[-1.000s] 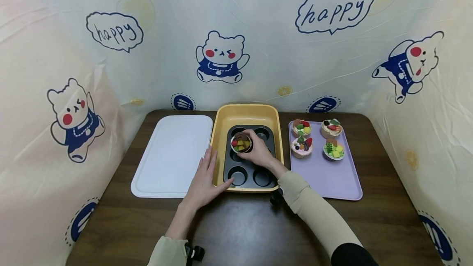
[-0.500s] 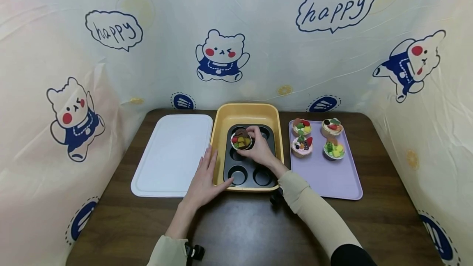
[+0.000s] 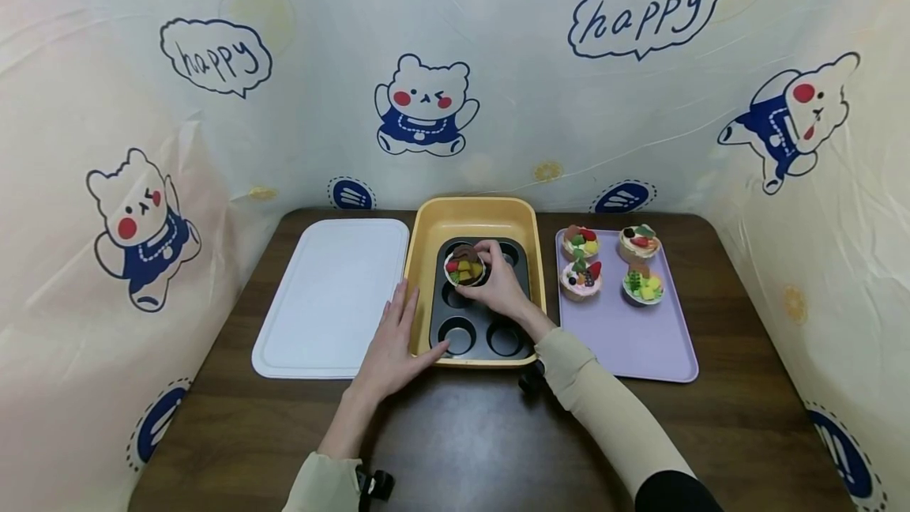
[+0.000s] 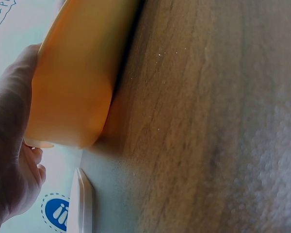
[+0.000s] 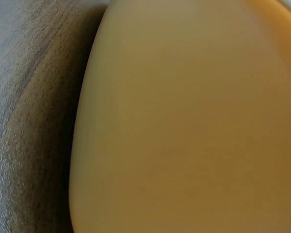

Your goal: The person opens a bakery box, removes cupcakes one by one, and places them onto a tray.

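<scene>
In the head view, my right hand (image 3: 501,291) pinches a cupcake (image 3: 465,267) between thumb and fingers. The cupcake has a chocolate-brown piece and red, yellow and green fruit bits on top, tilted toward me. It is over the back-left cup of a dark muffin pan (image 3: 481,348), whose front cups hold nothing. That pan lies in a deep yellow tray (image 3: 472,214). My left hand (image 3: 394,350) rests at the tray's front-left corner, fingers straight along the left side and thumb over the front rim. The left wrist view shows this hand (image 4: 12,126) against the tray wall (image 4: 72,92).
A white board (image 3: 323,303) lies left of the yellow tray. To the right, a lilac tray (image 3: 626,346) bears several cupcakes, among them a pink-topped one (image 3: 580,281) and a green-and-yellow one (image 3: 643,288). A printed curtain (image 3: 498,101) hangs behind the wooden table (image 3: 455,441).
The right hand's fingers have shifted slightly around the cupcake, which stays in almost the same place. The left hand has not moved.
</scene>
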Motion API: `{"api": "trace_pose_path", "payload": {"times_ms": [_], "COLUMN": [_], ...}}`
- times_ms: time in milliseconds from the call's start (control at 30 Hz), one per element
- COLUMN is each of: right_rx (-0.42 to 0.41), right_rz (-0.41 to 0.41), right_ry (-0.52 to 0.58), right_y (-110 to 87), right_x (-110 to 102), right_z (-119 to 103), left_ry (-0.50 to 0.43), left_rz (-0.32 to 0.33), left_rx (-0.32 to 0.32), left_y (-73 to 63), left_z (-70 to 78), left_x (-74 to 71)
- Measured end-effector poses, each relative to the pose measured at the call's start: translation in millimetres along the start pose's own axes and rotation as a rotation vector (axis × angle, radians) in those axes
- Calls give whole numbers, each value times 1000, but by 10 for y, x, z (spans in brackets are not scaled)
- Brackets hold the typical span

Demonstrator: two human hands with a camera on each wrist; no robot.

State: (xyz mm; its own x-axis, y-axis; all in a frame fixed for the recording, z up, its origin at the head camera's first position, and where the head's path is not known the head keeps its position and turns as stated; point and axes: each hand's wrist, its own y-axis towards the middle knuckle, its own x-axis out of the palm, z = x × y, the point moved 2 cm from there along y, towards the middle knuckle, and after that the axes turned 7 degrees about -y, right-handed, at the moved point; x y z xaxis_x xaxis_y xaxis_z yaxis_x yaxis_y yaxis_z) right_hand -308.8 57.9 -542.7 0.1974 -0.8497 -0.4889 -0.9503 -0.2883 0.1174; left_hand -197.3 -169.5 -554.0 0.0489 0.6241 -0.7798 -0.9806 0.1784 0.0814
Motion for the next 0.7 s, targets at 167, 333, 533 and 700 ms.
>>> {"api": "trace_pose_path", "payload": {"times_ms": [167, 333, 533, 700], "right_rx": [-8, -6, 1, 38], "right_rz": [-1, -2, 14, 31], "right_ry": [0, 17, 94, 184], "right_y": [-1, -1, 23, 35], "right_x": [-11, -21, -30, -94], "right_z": [-19, -36, -20, -31], "left_ry": [-3, -6, -8, -4], "left_rz": [2, 11, 5, 5], "left_rx": [-3, 1, 7, 10], "left_y": [2, 0, 0, -3], "left_z": [-8, -6, 1, -2], "left_x": [3, -5, -13, -16]}}
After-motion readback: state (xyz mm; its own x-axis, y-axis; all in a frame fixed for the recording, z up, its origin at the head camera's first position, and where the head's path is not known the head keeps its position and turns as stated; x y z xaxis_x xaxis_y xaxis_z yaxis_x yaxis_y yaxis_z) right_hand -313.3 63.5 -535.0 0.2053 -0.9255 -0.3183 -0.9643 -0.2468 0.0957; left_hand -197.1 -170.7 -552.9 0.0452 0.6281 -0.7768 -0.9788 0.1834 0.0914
